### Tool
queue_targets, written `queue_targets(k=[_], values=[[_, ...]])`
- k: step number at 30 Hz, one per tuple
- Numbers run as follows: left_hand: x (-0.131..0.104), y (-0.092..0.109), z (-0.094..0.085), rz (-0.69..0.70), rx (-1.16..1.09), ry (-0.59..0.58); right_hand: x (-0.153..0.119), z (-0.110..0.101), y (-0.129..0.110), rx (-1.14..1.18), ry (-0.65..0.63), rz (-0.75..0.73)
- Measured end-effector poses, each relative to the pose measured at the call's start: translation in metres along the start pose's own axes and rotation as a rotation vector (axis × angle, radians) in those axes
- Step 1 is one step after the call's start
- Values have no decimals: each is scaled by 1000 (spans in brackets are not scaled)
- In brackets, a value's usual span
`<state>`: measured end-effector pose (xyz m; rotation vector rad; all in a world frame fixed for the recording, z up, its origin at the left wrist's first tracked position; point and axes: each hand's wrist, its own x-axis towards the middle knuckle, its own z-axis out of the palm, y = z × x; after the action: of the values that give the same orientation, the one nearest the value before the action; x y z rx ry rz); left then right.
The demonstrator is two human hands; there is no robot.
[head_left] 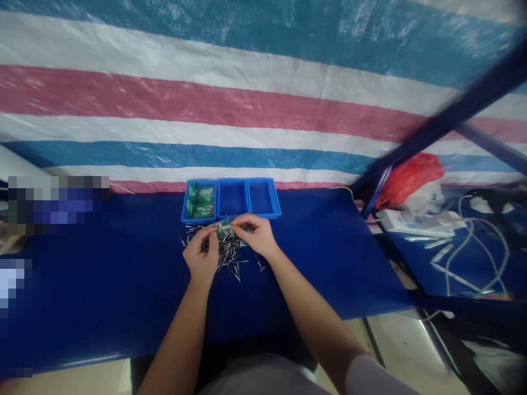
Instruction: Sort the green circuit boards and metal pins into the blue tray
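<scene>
Behind the bench hung a big striped tarp (247,104), blue, white and pinkish-red bands running the whole width, so that was basically the backdrop. Under it sat the table (102,285) with a deep blue cover, taking up most of the space in front of the person. Off to the right side a blue metal frame bar (444,123) cut across at an angle, with a red plastic bag (411,173) tucked behind it, a white power strip (405,222) below that and some white cables (465,258) trailing over the next surface.

At the back edge of the table stood three small blue bins side by side: the left bin (200,201) had green packets in it, the middle bin (231,199) and right bin (263,197) I couldn't really see into. Just in front of them lay a loose pile of small metal pins (230,255) scattered on the cover.

Both hands were up over that pile. Left hand (201,255) and right hand (255,235) were pinched together on a small greenish packet (225,227), fingers closed on it from either side, held just above the pins and right near the bins
</scene>
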<state>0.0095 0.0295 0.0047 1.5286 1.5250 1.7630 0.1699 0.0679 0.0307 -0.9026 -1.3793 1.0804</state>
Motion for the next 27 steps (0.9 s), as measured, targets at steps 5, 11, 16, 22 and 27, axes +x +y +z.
queue_targets(k=[5,11,16,22,27], values=[[1,2,4,-39,-36,56,0,-1,2,31,22,-13],[2,1,3,-69,62,6,1,3,5,209,24,18],[1,-2,0,-97,148,34,0,4,7,147,-18,15],[-1,2,2,-155,23,-6,1,1,0,-35,12,-49],[0,7,0,-90,-59,-65,0,0,0,31,-3,1]])
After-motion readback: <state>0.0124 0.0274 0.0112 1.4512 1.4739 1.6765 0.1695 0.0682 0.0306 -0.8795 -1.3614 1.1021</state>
